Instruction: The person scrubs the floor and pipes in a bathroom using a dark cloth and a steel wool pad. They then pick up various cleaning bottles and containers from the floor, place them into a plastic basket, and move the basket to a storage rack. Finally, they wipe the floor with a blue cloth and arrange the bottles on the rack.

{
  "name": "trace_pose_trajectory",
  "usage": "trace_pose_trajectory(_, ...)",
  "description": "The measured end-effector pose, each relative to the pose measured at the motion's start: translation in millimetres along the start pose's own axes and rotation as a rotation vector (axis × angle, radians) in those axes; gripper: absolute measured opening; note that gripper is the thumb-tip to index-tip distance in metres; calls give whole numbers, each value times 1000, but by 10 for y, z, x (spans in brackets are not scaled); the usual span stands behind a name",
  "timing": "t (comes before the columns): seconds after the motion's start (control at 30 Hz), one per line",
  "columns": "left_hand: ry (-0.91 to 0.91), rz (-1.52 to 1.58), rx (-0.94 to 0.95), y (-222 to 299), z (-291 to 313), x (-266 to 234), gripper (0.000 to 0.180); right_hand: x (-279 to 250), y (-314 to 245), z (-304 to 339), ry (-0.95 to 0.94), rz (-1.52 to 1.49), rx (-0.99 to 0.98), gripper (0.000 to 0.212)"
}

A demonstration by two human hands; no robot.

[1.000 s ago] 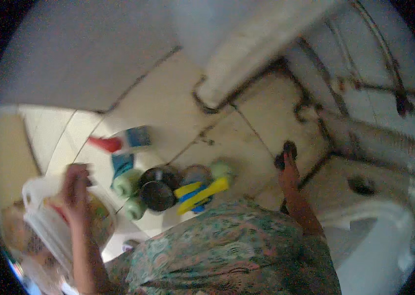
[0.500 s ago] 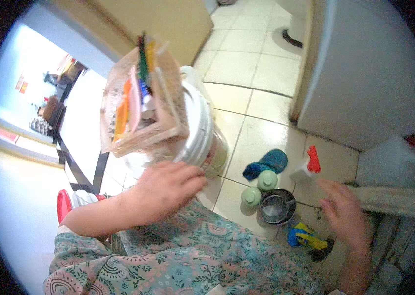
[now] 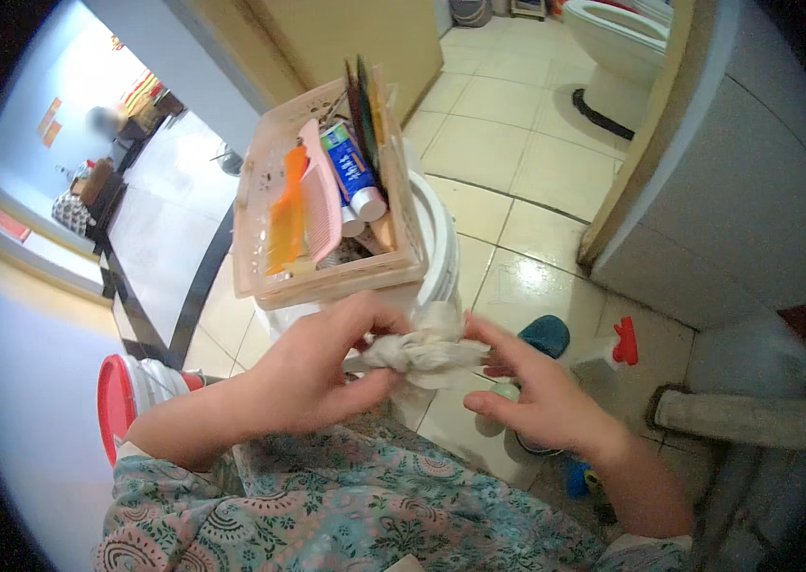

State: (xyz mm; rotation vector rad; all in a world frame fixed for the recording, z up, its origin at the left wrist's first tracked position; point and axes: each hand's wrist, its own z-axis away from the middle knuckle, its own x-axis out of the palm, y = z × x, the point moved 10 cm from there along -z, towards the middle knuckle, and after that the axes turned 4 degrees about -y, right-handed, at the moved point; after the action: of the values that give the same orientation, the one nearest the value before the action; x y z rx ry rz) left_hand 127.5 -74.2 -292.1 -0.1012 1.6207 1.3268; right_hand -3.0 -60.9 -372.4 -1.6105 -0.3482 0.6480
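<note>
In front of my body, a twisted, knotted off-white cloth (image 3: 427, 353) is held up at chest level. The curled fingers and thumb of my left hand (image 3: 322, 357) close round its left part. My right hand (image 3: 556, 391) is at the cloth's right end, thumb and fingers spread apart around it; whether a fingertip touches it I cannot tell. Just beyond my hands, a pale pink plastic basket (image 3: 327, 294) rests tilted on a white lidded bucket (image 3: 439, 238). Inside it lie a pink comb (image 3: 324, 205), an orange comb (image 3: 287, 224), a blue toothpaste tube (image 3: 351, 172) and slim dark sticks.
On the tiled floor to the right are a dark teal object (image 3: 546, 336), a bottle with a red trigger (image 3: 624, 341) and a green-lidded bottle (image 3: 506, 392), partly behind my right hand. A red-lidded bucket (image 3: 115, 410) stands left. A pipe (image 3: 746, 416) juts out right; a toilet (image 3: 613, 38) is far off.
My right hand has come left from over the floor items to the cloth. The cloth now shows clearly in my left hand. The view has shifted, and the basket appears less blurred.
</note>
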Motion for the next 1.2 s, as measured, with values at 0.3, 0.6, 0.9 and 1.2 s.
trace_pose_trajectory(0.3, -250, 733, -48, 306, -1019, 1374, 23, -751, 785, 1138, 485, -401, 342, 40)
trace_pose_trajectory(0.6, -137, 1060, -137, 89, -1666, 2764, 26, -1072, 1535, 2645, 850, -300, 585, 42)
trace_pose_trajectory(0.9, -15, 739, 140, 740, -2031, 3257, 27, -785, 1793, 3683, 829, -379, 564, 39)
trace_pose_trajectory(1.2, -743, 795, 54, 1540, -1991, 4427, 21, -884, 2200, 4500, 1547, -1138, -107, 42)
